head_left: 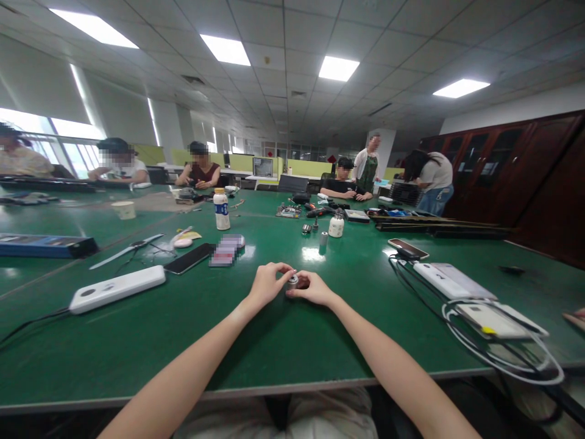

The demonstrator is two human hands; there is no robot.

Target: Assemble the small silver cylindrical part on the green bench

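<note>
Both my hands meet over the green tabletop around a small silver metal cylinder (293, 283) with a round dark opening on top. My right hand (316, 289) is closed on its side, thumb in front and fingers curled behind. The fingers of my left hand (269, 283) are bent and pressed to the cylinder's upper left edge. Whether they hold some smaller piece there is too small to make out. Farther out stand a similar metal cylinder (323, 238), a small dark-tipped metal part (315, 225) and a pair of short shiny cylinders (306, 229). A white round jar (336, 226) is beside them.
Left on the green table (219, 360) lie a white power strip (119, 289), a black phone (191, 259) and a bottle (222, 210). Power banks (450, 280) and looped cables (516, 372) lie right. A circuit board (288, 211) sits farther back. Several people work around the room.
</note>
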